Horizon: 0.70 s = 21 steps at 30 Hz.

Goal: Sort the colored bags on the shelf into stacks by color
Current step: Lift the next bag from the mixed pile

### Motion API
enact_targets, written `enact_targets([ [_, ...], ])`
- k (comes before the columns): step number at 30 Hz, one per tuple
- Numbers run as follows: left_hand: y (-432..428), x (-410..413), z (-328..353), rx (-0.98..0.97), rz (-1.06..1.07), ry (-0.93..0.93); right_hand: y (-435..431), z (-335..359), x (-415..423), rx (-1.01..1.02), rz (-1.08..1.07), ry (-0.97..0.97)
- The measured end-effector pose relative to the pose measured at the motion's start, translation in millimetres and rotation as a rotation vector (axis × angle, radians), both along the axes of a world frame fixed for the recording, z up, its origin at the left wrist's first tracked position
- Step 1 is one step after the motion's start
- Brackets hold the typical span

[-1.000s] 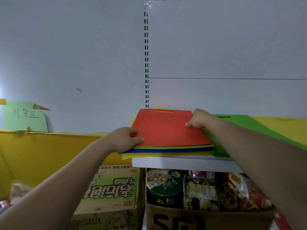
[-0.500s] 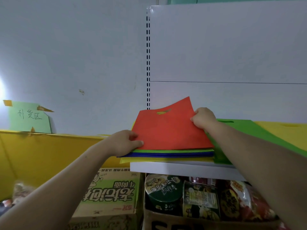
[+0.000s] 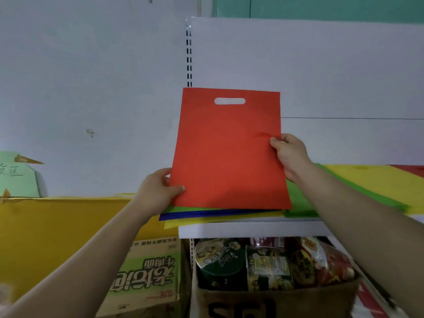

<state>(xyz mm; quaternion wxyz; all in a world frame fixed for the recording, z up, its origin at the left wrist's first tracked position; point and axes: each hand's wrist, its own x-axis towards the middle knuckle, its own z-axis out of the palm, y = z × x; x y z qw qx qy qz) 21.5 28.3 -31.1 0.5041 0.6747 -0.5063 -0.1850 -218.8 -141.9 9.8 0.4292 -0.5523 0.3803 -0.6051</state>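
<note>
Cardboard boxes (image 3: 146,278) sit under the shelf (image 3: 252,229). Just above its front edge the left hand (image 3: 158,191) pinches the lower corner of the red bag (image 3: 227,152) and the right hand (image 3: 290,154) pinches its side edge, holding it upright, clear of the mixed pile (image 3: 183,216) on the shelf, seemingly to separate one colour. Farther right along the shelf lie a green stack (image 3: 298,198), a yellow stack (image 3: 367,177) and a red stack (image 3: 410,168), the last likely its destination.

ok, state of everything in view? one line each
red bag: upright above the pile, held by both hands
left hand: grip pinches bag's lower left corner
right hand: grip pinches bag's right edge
mixed pile: flat on shelf, green top, blue and yellow below
green bag: flat, right of pile
yellow bag: flat, further right
</note>
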Motion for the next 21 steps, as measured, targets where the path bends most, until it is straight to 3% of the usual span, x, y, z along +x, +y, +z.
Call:
enact_targets([
  [7, 23.9, -22.9, -0.2, -0.268, -0.1, 0.043, 64.4, -14.4, -45.0, -0.162, -0.27, -0.074],
  [11, 27.3, -48.7, -9.0, -0.303, -0.232, 0.126, 103.0, -23.6, -78.9, -0.224, -0.465, -0.034],
  [21, 33.6, -157.3, -34.3, -0.27, -0.428, 0.2, 183.5, -56.7, -194.1, -0.218, -0.725, -0.043],
])
